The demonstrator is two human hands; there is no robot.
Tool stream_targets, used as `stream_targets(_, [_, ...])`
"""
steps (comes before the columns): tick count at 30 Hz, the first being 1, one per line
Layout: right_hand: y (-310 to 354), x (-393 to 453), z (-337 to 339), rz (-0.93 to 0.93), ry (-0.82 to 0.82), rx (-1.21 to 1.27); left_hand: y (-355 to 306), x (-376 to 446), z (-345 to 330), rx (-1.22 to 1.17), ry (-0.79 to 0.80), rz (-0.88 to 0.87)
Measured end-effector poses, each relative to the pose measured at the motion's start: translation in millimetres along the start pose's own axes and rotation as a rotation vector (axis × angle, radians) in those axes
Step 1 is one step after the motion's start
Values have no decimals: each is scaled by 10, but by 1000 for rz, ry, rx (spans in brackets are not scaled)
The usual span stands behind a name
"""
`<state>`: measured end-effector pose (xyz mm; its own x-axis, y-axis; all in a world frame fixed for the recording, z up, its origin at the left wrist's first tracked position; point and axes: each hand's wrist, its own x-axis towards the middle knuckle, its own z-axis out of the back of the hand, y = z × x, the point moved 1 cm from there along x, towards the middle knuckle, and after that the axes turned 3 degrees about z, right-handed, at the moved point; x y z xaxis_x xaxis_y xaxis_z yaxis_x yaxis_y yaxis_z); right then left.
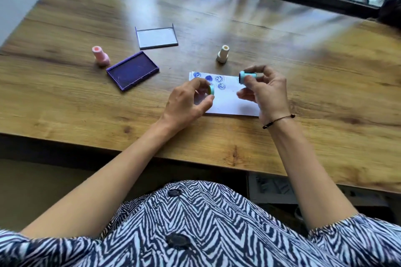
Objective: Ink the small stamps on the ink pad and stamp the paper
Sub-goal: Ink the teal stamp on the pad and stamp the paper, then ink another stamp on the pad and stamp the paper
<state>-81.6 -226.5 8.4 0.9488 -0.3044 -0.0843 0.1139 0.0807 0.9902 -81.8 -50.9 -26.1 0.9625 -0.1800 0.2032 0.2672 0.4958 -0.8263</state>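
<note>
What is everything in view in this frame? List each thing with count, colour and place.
ink pad: 1, purple, open, table left of centre
ink pad lid: 1, clear, behind the pad
pink stamp: 1, upright, left of pad
cream stamp: 1, upright, behind paper
paper: 1, white, blue stamp marks, under the hands
blue stamp: 1, in right hand
stamp cap: 1, blue, in left hand
table: 1, wooden
left hand: 1
right hand: 1, dark wrist cord

No words, numbers or brand names can be read anywhere on the table. The only signs are round blue stamped marks (213, 81) along the far-left part of the white sheet of paper (230, 104): smiley faces, one swirl and one solid blot.
</note>
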Motion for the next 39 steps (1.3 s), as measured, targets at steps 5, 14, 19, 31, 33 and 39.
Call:
stream_targets(5, [-26, -142, -131, -48, 119, 68, -33, 3, 48, -139, -20, 47])
stream_targets(14, [145, -212, -409, 103, 304, 39, -9, -2, 229, -572, 39, 192])
stream_targets(19, [213, -206, -571, 214, 353, -49, 20, -21, 404, -586, -13, 223])
stream_targets(31, [479, 118, -1814, 493, 599, -467, 362, -81, 1006, -548, -529, 447])
stream_targets(33, [529, 285, -2114, 621, 593, -625, 428, -88, 1066, -543, -628, 489])
stream_targets(39, [432, 512, -2624, 786, 717, -1064, 499, -158, 1124, -558, -691, 555])
